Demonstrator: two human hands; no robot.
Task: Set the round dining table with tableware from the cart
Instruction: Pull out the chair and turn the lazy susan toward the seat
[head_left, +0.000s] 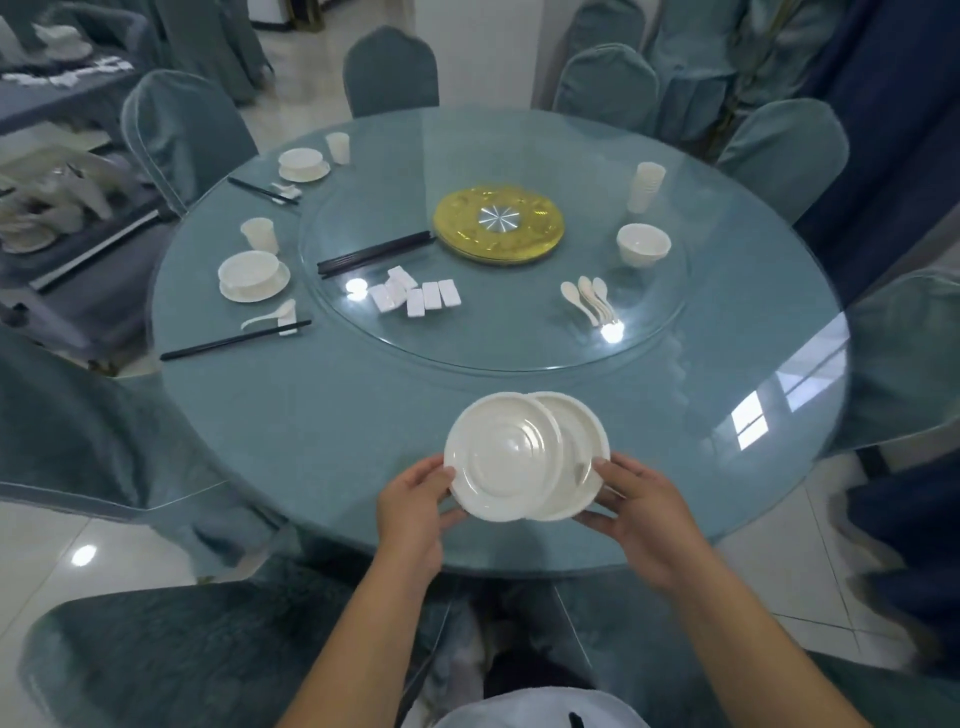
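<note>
Two white plates held in both hands above the 6 o'clock edge of the round glass worktop (311, 415).

Left hand (410, 506) gripped the near-left rim of the upper plate (501, 457), thumb on top, fingers curled beneath; right hand (641, 512) pinched the right rim of the lower plate (584, 441), which showed fanned out from under the upper one toward 2 o'clock. Inner turntable carried: gold centre disc (498, 223) at centre; bundle of black chopsticks (374, 254) just beside it at 9 o'clock; white chopstick rests (415, 296) at 7 o'clock; white spoons (589, 299) at 5 o'clock; white bowl (643, 244) at 3 o'clock; stack of cups (645, 187) at 2 o'clock. Two settings were laid on the outer ring at 9 and 10 o'clock, each with bowl on plate, cup, spoon and chopsticks. Covered chairs stood round the worktop.
</note>
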